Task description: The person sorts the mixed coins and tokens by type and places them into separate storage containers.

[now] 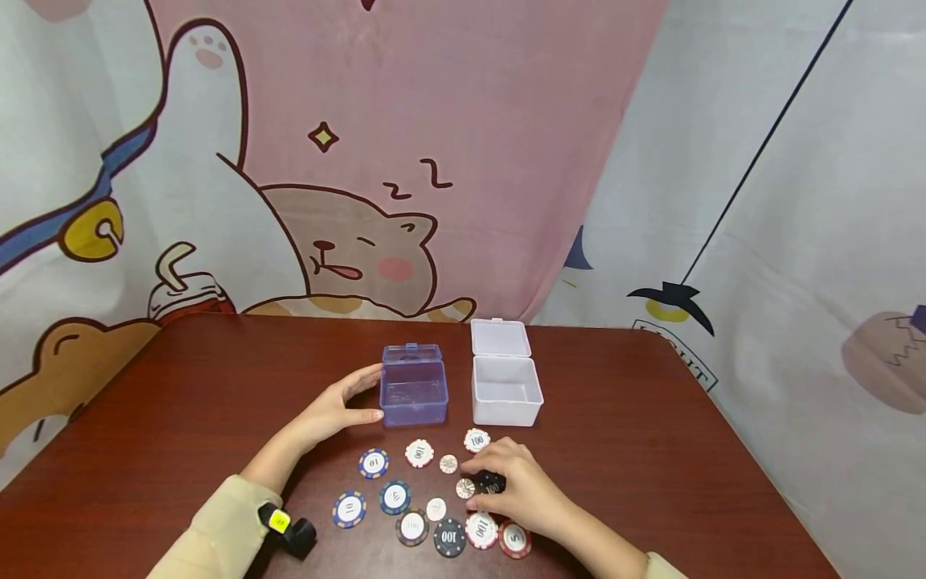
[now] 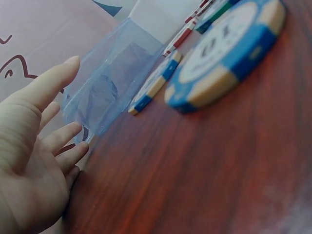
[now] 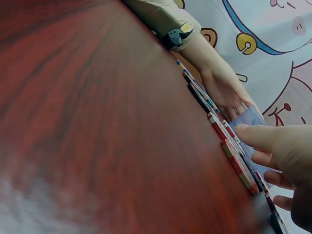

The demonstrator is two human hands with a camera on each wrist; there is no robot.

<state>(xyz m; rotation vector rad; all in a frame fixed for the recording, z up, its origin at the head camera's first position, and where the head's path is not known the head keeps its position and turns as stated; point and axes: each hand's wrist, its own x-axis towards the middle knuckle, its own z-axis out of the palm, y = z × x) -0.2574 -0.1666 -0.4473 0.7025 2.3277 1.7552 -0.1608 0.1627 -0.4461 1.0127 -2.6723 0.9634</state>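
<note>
In the head view, my left hand (image 1: 331,414) is at the left side of a translucent blue box (image 1: 414,402) whose lid stands up. Its thumb and fingers are spread loosely at the box; the left wrist view shows the same hand (image 2: 36,165) with fingers extended. My right hand (image 1: 517,489) is low over the poker chips, thumb and fingertips apart. Between them lie a black chip (image 1: 492,482), partly hidden, and a small pale chip (image 1: 465,488). In the right wrist view, this hand (image 3: 292,151) hides part of the chips.
A clear white box (image 1: 506,410) with a raised lid stands right of the blue one. Blue-edged chips (image 1: 350,510) lie at the left, white-and-red chips (image 1: 419,453) nearer the boxes, a black chip (image 1: 450,537) and a red-edged chip (image 1: 515,539) in front. A patterned curtain hangs behind the table.
</note>
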